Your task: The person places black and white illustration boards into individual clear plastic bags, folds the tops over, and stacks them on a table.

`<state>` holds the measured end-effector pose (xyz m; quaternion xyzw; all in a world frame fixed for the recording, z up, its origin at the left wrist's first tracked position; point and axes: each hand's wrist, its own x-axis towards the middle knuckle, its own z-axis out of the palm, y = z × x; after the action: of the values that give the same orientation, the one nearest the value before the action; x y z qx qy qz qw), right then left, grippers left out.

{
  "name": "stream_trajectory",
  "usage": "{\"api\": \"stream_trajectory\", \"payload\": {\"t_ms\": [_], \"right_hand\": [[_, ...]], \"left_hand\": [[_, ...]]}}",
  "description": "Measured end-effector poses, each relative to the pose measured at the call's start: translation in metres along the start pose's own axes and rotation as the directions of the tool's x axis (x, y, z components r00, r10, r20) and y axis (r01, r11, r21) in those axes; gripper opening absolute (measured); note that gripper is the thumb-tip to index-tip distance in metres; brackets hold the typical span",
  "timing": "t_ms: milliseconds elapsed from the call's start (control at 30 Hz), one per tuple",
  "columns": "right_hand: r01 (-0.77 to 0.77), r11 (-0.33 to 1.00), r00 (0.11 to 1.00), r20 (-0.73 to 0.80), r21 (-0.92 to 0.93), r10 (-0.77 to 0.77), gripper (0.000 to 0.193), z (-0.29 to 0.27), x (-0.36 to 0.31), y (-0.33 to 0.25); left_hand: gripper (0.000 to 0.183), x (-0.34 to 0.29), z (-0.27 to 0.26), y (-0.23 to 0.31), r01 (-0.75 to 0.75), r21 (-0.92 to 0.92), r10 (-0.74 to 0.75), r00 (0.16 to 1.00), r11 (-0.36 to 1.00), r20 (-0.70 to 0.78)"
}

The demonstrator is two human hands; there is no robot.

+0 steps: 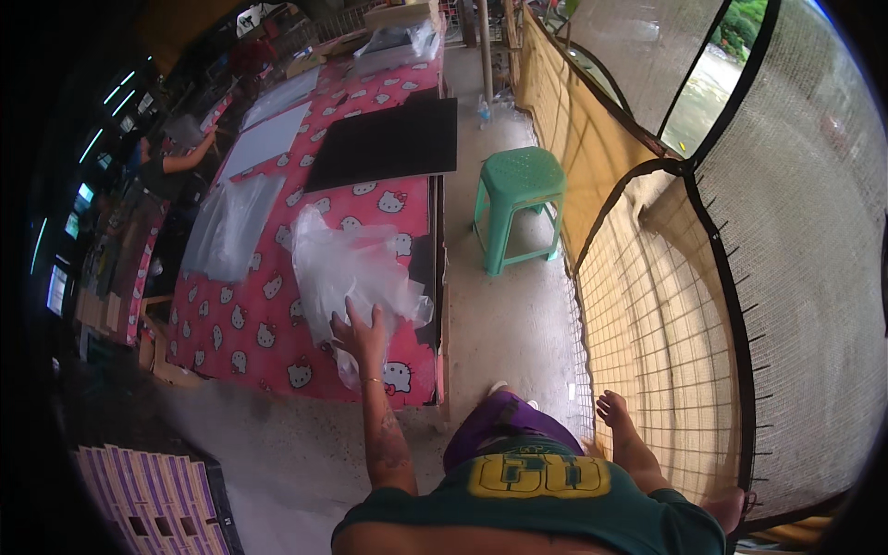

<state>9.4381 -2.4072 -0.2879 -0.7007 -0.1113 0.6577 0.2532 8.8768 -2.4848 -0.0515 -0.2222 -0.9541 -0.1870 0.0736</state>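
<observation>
While I look down from the head view, my left hand (359, 333) lies flat, fingers spread wide, pressing the crinkly clear bag (356, 268) on the pink cat-print table (250, 342), likely to stop it sliding. At three o'clock, my right hand (614, 407) hangs loose, holding nothing. A green stool (518, 176) stands at one o'clock.

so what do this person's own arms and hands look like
Both arms are bare from the short sleeves of a dark green shirt with a yellow print. The left forearm carries a dark tattoo, with a thin bracelet at the wrist of the left hand. The right hand shows no glove or ring.
</observation>
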Motion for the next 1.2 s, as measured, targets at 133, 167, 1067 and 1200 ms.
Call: {"api": "stream_trajectory", "payload": {"t_ms": [133,167,1067,1200], "right_hand": [[0.043,0.989,0.990,0.141,-0.143,-0.023,0.038,0.044,0.025,-0.055],[0.046,0.994,0.985,0.169,-0.102,-0.028,0.037,0.054,0.036,-0.064],[-0.077,0.824,0.856,0.386,-0.561,0.343,0.040,0.392,0.274,-0.328],[0.024,0.792,0.828,0.456,-0.610,0.326,0.038,0.449,0.313,-0.374]], "left_hand": [[0.070,0.005,0.041,-0.011,0.100,0.128,-0.115,0.987,0.987,0.114],[0.069,0.011,0.049,-0.007,0.118,0.172,-0.135,0.987,0.978,0.091],[0.053,0.152,0.151,0.210,-0.114,0.009,0.114,0.987,0.993,-0.116],[0.053,0.156,0.145,0.215,-0.088,0.016,0.089,0.993,0.996,-0.080]]}}
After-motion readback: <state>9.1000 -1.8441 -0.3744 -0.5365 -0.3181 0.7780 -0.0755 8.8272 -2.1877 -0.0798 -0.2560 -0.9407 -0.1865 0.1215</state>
